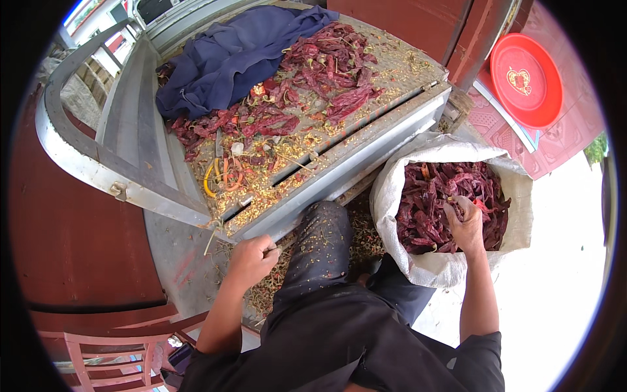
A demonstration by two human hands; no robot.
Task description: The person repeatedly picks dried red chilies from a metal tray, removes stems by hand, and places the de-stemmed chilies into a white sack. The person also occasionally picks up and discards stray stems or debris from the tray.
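Note:
My right hand (466,223) is in the mouth of a white woven sack (517,210), its fingers pinching a dried red chili pepper (458,211) over the many others inside. My left hand (253,259) is curled beside my knee, near the truck bed's edge; whether it holds something small is hard to tell. Dried red chili peppers (333,68) lie heaped on the truck bed (392,44), partly under a dark blue cloth (235,54). Scissors with orange handles (232,174) and a yellow-handled tool (209,179) lie among scattered seeds.
A raised metal side panel (83,152) borders the bed on the left. The bed's metal edge (343,152) runs before my knees. A red plastic basin (526,81) stands at the upper right. A wooden chair (115,362) is at the lower left. Stems and seeds litter the ground.

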